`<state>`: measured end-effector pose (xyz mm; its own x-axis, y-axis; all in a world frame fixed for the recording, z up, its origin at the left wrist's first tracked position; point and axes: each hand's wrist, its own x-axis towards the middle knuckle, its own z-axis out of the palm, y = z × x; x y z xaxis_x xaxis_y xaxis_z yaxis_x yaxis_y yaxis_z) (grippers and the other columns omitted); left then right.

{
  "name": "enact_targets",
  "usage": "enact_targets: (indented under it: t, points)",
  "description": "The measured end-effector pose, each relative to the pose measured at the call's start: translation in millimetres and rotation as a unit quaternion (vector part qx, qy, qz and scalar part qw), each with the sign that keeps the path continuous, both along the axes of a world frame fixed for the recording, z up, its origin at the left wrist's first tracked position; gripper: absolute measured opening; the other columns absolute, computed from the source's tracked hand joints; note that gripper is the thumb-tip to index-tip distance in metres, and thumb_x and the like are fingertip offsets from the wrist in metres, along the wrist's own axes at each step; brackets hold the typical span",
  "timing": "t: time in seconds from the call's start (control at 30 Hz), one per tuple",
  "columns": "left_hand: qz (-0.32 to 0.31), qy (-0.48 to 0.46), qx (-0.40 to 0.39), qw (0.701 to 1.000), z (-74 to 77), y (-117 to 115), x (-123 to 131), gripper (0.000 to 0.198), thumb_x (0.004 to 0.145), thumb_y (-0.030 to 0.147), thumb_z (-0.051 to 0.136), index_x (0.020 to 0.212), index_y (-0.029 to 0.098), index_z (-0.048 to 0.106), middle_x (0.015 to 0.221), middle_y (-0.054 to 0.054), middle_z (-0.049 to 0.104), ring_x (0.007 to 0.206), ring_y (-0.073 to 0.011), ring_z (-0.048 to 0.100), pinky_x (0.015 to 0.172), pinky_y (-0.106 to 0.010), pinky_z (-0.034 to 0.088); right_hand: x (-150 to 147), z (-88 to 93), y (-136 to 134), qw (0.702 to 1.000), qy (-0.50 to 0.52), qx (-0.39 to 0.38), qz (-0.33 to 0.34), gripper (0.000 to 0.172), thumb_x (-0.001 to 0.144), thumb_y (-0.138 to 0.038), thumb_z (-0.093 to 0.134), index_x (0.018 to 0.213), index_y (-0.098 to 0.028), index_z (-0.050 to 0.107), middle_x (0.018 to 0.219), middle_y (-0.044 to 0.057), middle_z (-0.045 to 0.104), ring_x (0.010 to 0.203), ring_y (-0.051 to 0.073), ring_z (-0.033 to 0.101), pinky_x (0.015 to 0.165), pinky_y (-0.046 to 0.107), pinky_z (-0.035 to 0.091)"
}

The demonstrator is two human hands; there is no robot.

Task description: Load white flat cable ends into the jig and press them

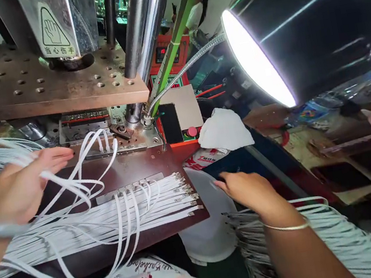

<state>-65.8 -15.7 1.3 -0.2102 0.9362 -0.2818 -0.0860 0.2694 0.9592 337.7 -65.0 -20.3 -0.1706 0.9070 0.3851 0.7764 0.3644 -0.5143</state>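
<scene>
— Where are the fingers (55,156) of the left hand (19,188)?
— At 9 o'clock, stretched out almost straight over some loose cables (85,186). These white cables loop away from under the hand toward the press (54,80) at 12 o'clock. There the ends of some sit in a metal fixture (108,147). The thumb is out of sight and the hand is blurred, so I can't tell whether it pinches a cable or only lies on it.

— And the right hand (247,190)?
— At 5 o'clock, with its back to the camera. Its fingers (223,184) are curled downward at the near end of a bundle of cables (329,233), which lies beyond the corner of the table (146,162). The fingertips are hidden, so I can't judge the grip. A thin bracelet (287,227) circles the wrist.

— What lies between the hands?
— A flat row of cables (147,207) with metal ends, on the table at 6 o'clock from the fixture.

— What is hard to read?
— The lamp (294,21) at 2 o'clock glares and covers whatever is behind it. A white cloth (225,130) sits just below its shade. The things at 3 o'clock are dim clutter. More white cables at 9 o'clock are cut off by the picture's edge.
</scene>
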Motion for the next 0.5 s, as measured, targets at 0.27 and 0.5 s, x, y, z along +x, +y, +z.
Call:
enact_targets:
  t: [0.27, 0.5]
  points:
    - [-0.304, -0.217, -0.102, 0.922, 5.9, 46.7, 75.0, 0.035, 0.100, 0.038, 0.055, 0.083, 0.011, 0.066, 0.047, 0.006, 0.040, 0.035, -0.0031, 0.030, 0.035, -0.014, 0.027, -103.0, -35.7, 116.0, 0.933, -0.312, -0.021, 0.176, 0.025, 0.100, -0.022, 0.058, 0.121, -0.011, 0.068, 0.119, 0.017, 0.069, 0.111, 0.028, 0.060, 0.098, 0.042, 0.049]
    - [-0.403, -0.141, 0.025, 0.904, 2.2, 13.0, 47.8, 0.035, 0.078, 0.046, 0.085, 0.085, 0.014, 0.072, 0.047, 0.004, 0.048, 0.036, -0.0060, 0.043, 0.037, -0.015, 0.031, -127.5, -38.3, 129.0, 0.919, -0.324, -0.038, 0.223, 0.021, 0.102, -0.022, 0.054, 0.109, -0.009, 0.069, 0.117, 0.015, 0.068, 0.118, 0.029, 0.055, 0.106, 0.041, 0.044]
